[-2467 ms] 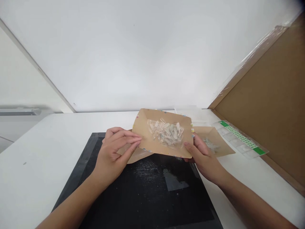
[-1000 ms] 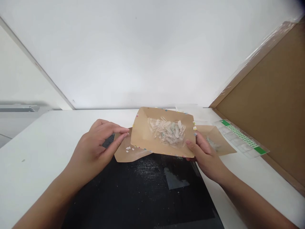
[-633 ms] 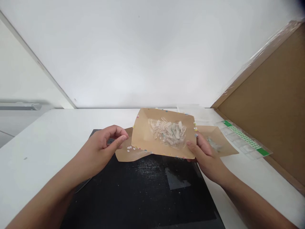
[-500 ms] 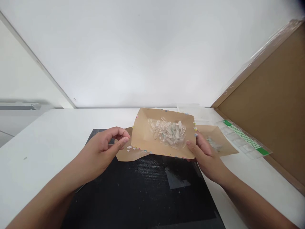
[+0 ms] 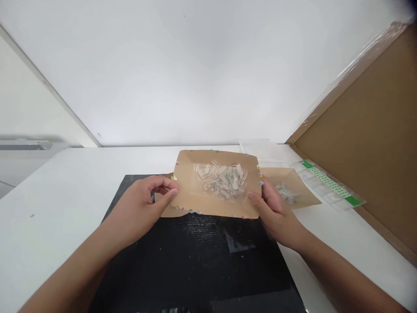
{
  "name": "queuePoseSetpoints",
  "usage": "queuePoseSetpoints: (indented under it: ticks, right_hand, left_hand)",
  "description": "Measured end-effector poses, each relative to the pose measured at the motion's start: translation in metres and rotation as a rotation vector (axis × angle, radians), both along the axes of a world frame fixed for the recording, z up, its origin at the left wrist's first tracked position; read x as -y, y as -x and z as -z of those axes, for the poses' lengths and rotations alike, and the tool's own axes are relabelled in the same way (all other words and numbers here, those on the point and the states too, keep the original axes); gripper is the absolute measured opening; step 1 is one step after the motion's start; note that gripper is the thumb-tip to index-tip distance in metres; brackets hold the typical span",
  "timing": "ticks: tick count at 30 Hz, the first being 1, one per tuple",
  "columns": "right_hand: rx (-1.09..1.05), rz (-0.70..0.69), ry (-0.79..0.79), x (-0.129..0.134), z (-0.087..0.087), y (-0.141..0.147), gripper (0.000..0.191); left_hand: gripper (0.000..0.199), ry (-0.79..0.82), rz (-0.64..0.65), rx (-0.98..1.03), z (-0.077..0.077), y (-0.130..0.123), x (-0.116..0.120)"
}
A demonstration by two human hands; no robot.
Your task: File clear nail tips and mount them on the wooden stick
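Note:
Between my hands a brown paper tray [image 5: 187, 191] is held up above the black mat, small coloured stickers dotted along its edges. A heap of clear plastic nail tips [image 5: 224, 179] lies in it. My left hand [image 5: 151, 195] pinches the tray's left edge between thumb and fingers. On the other side my right hand [image 5: 276, 213] grips the right edge, thumb on the front face and fingers behind, partly hidden. Behind the tray on the left, another brown paper [image 5: 169, 212] is mostly covered.
A second brown paper tray [image 5: 302, 193] with small pale pieces sits to the right. Beyond it lies a clear compartment box [image 5: 329, 184] with a green label strip. A cardboard panel [image 5: 365, 130] stands at the right. The black mat [image 5: 195, 265] rests on the white table [image 5: 48, 217].
My left hand, apart from the tray before, now takes hold of its left edge. The tray and my right hand have shifted slightly left. Small white pieces near my left fingers no longer show.

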State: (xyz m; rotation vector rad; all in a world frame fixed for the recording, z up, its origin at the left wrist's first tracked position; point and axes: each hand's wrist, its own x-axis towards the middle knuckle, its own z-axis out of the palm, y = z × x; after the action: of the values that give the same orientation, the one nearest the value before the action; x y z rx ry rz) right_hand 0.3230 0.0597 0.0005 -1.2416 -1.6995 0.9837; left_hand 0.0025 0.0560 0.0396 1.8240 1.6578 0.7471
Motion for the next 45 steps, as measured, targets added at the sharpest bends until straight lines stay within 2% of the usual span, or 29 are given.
queuePoseSetpoints:
  ticks: [5, 10, 14, 17, 22, 26, 30, 34, 39, 45]
  right_hand:
    - [0.000, -0.056, -0.001, 0.001, 0.001, 0.000, 0.048]
    - [-0.040, -0.076, 0.002, 0.001, -0.001, 0.002, 0.048]
    - [-0.055, -0.089, 0.020, 0.003, -0.001, 0.003, 0.048]
    - [-0.038, -0.080, 0.053, 0.004, 0.000, 0.002, 0.048]
    - [-0.037, -0.070, 0.051, 0.004, 0.001, 0.001, 0.048]
    - [-0.066, -0.058, 0.048, 0.002, 0.002, 0.002, 0.049]
    - [-0.102, -0.028, 0.118, 0.002, 0.004, 0.002, 0.047]
    - [-0.129, -0.010, 0.145, 0.002, 0.006, 0.002, 0.045]
    - [-0.121, 0.003, 0.127, 0.000, 0.007, 0.002, 0.042]
    - [-0.101, 0.054, 0.138, -0.001, 0.002, 0.004, 0.040]
  left_hand:
    - [0.026, -0.072, -0.033, -0.139, 0.001, -0.007, 0.002]
    - [0.023, -0.049, -0.069, -0.163, 0.005, -0.011, 0.004]
    - [0.020, -0.129, -0.069, -0.190, 0.007, -0.014, 0.004]
    - [0.018, -0.127, -0.099, -0.170, 0.006, -0.016, 0.005]
    - [0.021, -0.037, -0.179, -0.039, 0.002, -0.015, 0.004]
    - [0.040, 0.026, -0.192, 0.174, 0.000, -0.014, 0.003]
    - [0.059, 0.058, -0.234, 0.391, -0.001, -0.013, 0.002]
    - [0.052, 0.068, -0.255, 0.505, 0.003, -0.010, -0.002]
    - [0.040, 0.083, -0.245, 0.498, 0.010, -0.007, -0.006]
    - [0.041, 0.165, -0.229, 0.617, 0.012, -0.003, -0.008]
